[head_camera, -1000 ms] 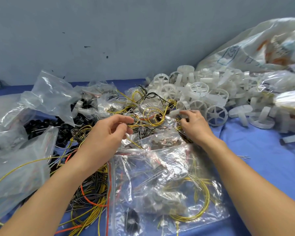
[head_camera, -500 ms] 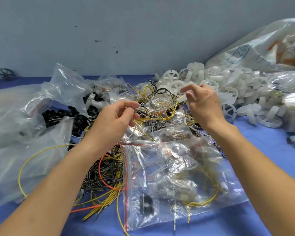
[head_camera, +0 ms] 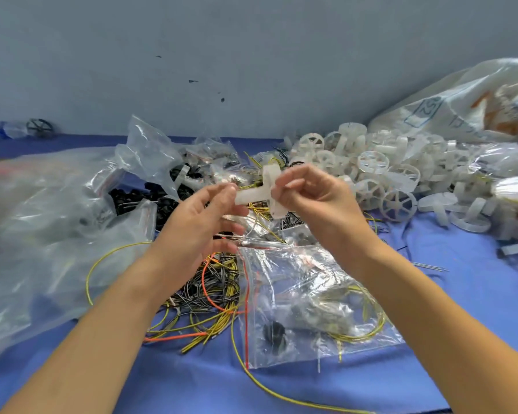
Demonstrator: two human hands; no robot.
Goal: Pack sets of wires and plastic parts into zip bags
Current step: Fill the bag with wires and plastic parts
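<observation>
While my right hand (head_camera: 317,201) pinches the white plastic part (head_camera: 253,197) by its disc, thumb and fingers clamped on it, the fingertips of my left hand (head_camera: 198,228) meet the end of its stem; I cannot tell whether they grip it. The part is up in the air above the wires (head_camera: 219,291), so I judge I am gathering a set. Next it must go into the zip bag (head_camera: 305,282) lying just below on the blue table (head_camera: 461,294), whose red-lined mouth looks flat and needs a hand to open it. Loose bags (head_camera: 57,210) crowd the left, a heap of white wheels (head_camera: 374,165) the right, and tangled wires lie against the bag's mouth.
</observation>
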